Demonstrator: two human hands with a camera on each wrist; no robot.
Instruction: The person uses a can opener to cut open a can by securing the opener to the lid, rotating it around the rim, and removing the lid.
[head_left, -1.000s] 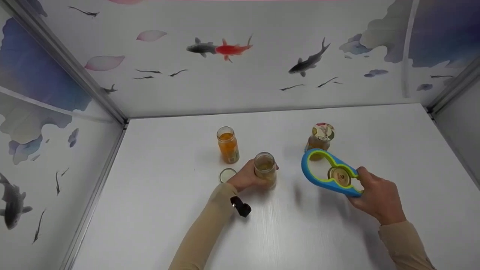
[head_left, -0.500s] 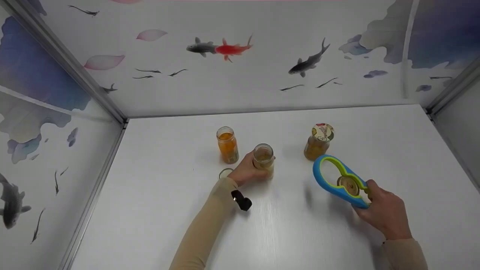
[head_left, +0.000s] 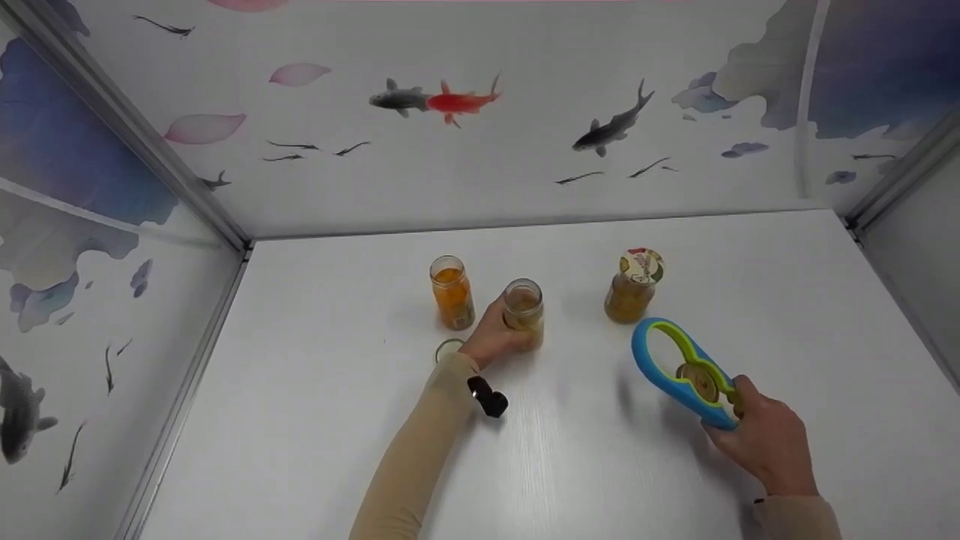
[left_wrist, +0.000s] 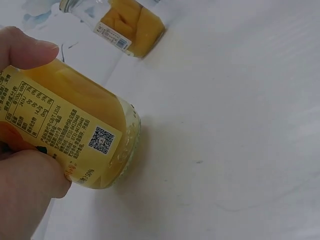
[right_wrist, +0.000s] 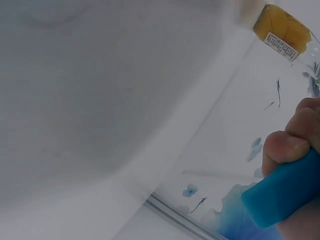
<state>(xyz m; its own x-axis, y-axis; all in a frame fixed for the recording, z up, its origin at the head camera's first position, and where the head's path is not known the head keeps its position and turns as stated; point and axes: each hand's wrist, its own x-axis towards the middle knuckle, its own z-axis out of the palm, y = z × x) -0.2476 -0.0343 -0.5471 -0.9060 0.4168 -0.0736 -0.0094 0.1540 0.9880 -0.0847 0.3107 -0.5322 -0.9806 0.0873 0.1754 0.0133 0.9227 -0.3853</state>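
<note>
My left hand grips a lidless glass jar around its side. In the left wrist view, the jar's yellow label shows, with yellow fruit inside. Whether its base touches the table cannot be told. My right hand holds a blue and green jar opener by its handle end, above the table. A gold-coloured lid sits within the opener's narrower opening. The right wrist view shows fingers curled over the blue handle.
An uncapped jar with orange contents stands behind my left hand. A capped jar with a patterned lid stands at the back right. A loose lid lies by my left wrist, partly covered. Printed panels border the white table.
The left hand has moved the jar toward the back and slightly left. The right hand has drawn the jar opener, with the lid in it, nearer and right, away from the capped jar.
</note>
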